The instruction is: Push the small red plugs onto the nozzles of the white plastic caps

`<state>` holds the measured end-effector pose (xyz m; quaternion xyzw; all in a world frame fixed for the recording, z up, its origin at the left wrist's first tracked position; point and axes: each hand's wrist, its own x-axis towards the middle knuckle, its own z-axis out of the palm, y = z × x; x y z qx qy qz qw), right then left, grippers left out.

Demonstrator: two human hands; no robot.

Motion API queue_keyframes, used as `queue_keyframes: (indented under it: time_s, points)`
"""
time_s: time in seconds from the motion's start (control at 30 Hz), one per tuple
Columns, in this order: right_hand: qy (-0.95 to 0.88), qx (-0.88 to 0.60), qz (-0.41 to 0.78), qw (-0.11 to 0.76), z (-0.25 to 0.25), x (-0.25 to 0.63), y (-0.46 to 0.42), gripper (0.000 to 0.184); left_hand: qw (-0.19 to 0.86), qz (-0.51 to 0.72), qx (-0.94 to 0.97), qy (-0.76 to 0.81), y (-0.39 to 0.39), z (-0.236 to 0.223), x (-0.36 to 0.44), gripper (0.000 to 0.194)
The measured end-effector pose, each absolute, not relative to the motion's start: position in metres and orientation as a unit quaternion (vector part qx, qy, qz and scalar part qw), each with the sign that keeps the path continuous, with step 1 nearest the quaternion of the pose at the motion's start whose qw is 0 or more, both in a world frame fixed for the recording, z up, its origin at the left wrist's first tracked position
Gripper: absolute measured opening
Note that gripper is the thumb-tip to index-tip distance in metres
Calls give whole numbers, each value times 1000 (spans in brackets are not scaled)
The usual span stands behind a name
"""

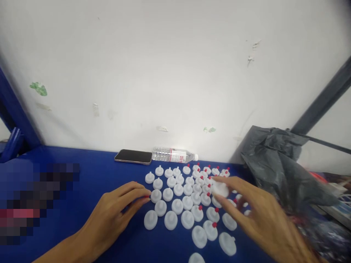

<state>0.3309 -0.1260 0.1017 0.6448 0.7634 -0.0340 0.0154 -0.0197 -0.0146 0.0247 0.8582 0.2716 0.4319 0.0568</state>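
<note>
Many discs (178, 190), btl (162, 154) w/ illegible lbl (177, 156)

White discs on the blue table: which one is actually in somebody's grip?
The disc pinched between the fingers of the right hand; the other visible discs sit ungripped on the blue table.

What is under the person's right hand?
The right hand holds a white disc. Below it, through the gap between thumb and finger and along the thumb, parts of other white discs show on the blue table. What lies beneath the palm is covered.
</note>
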Motion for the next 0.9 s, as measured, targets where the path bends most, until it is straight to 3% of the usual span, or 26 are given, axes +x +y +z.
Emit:
queue_keyframes:
  time_s: [0.1, 0.23, 0.37, 0.6, 0.9]
  points:
    - [755, 622, 32, -205, 95, 297, -99, 44, 118, 478, 821, 289, -20, 30, -11, 23]
    - [775, 542, 86, -313, 83, 269, -88, 27, 175, 493, 788, 326, -26, 35, -3, 15]
    - [798, 489, 95, -338, 62, 262, -92, 33, 162, 500, 793, 309, -34, 40, 4, 15]
    - [813, 493, 107, -290, 23, 261, -94, 51, 116, 503, 818, 253, -44, 45, 12, 19]
    - [833, 455, 102, -298, 31, 260, -97, 43, 111, 476, 848, 206, -46, 33, 13, 26]
